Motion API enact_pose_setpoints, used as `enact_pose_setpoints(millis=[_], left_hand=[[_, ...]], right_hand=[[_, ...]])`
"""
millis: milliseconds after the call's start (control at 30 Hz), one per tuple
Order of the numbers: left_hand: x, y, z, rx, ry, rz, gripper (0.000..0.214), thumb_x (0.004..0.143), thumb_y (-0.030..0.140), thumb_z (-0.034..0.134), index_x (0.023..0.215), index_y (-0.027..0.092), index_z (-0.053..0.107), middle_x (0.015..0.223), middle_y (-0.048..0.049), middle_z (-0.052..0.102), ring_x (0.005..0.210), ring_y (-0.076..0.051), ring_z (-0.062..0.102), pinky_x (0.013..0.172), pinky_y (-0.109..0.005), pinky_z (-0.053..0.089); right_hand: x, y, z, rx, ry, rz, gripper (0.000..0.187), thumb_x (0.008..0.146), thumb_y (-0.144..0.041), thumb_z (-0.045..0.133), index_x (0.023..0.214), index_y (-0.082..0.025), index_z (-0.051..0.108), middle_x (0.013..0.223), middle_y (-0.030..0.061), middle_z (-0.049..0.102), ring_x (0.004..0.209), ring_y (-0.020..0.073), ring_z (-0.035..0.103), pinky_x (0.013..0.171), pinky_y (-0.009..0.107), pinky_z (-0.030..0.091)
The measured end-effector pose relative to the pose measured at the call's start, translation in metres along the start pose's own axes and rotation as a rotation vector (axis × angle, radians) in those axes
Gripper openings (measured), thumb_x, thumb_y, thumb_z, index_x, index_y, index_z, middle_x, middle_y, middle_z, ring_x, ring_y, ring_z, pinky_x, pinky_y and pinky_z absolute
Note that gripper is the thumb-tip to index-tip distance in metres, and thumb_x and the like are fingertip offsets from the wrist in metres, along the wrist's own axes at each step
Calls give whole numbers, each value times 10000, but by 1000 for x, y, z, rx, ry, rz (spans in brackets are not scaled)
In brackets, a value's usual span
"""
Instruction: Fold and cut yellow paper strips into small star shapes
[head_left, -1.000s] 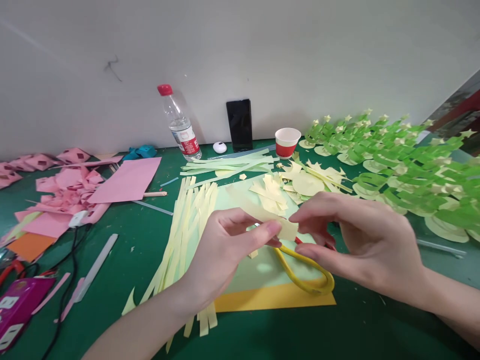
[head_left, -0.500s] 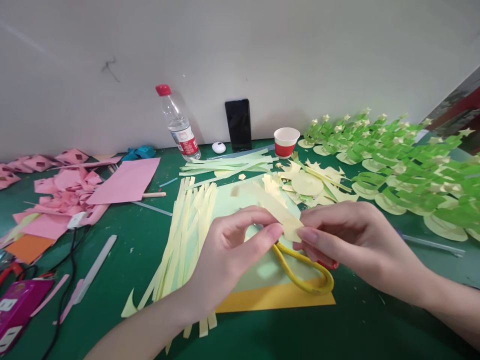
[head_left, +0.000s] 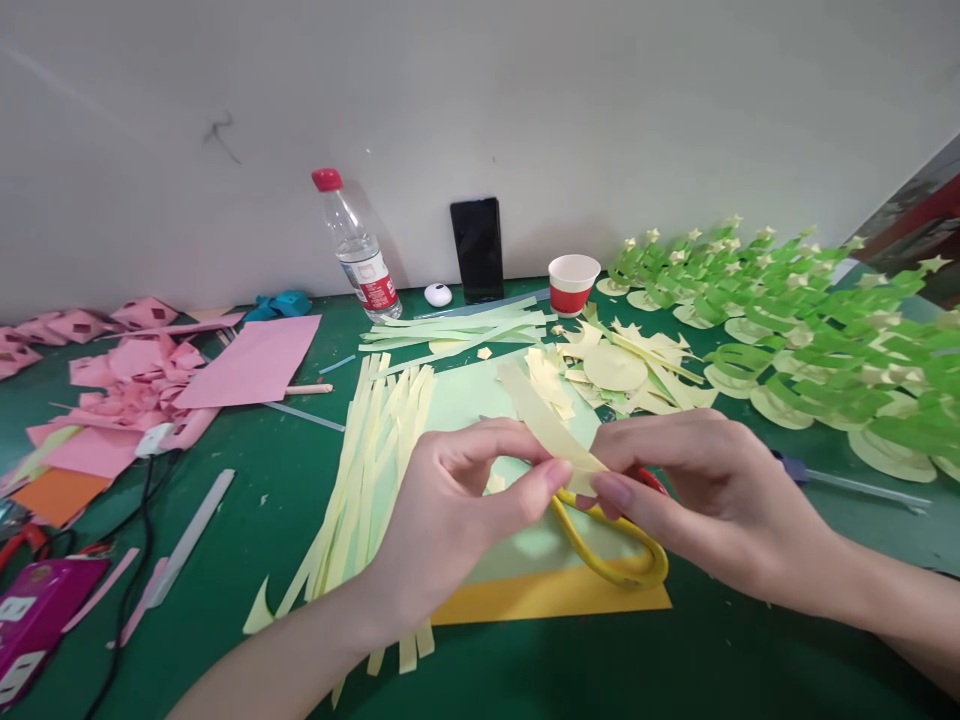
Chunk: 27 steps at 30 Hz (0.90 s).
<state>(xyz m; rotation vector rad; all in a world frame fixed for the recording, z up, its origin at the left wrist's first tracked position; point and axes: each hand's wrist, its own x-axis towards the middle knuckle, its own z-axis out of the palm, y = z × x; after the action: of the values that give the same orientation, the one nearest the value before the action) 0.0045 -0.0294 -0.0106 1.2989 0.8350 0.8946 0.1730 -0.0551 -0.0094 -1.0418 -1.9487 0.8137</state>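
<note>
The pale yellow paper strip point(head_left: 541, 415), thin and softly curved, is pinched at its near end by both the left hand point(head_left: 469, 485) and the right hand point(head_left: 701, 485), whose fingers partly cover it. Below the right hand, the scissors point(head_left: 634, 578) show one smooth yellow loop, the rest mostly hidden; beside the left hand, narrow flat strips point(head_left: 366, 450) pass behind the forearm point(head_left: 300, 640).

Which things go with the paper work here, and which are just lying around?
Seem to belong:
paper strip, held by left hand and right hand
loose yellow strips
yellow-handled scissors

Probably just lying about:
bottle
phone
cup
purple socket box
</note>
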Motion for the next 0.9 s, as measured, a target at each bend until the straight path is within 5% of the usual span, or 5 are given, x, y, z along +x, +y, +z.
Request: enact_pose_setpoints(millis=[700, 900], left_hand=[[2, -3, 1, 22, 34, 12, 117, 695, 85, 633, 640, 168, 694, 643, 11, 666, 662, -118, 608, 682, -220, 507], [1, -6, 1, 161, 57, 312, 145, 700, 42, 651, 705, 176, 709, 741, -17, 715, 727, -144, 653, 689, -238, 542]], right_hand=[[1, -1, 1, 70, -11, 47, 364, 838, -174, 498, 486, -163, 408, 455, -41, 353, 447, 66, 294, 400, 194, 255], [-1, 5, 1, 501, -32, 307, 316, 777, -219, 589, 472, -139, 587, 412, -30, 428, 384, 50, 317, 358, 206, 202]])
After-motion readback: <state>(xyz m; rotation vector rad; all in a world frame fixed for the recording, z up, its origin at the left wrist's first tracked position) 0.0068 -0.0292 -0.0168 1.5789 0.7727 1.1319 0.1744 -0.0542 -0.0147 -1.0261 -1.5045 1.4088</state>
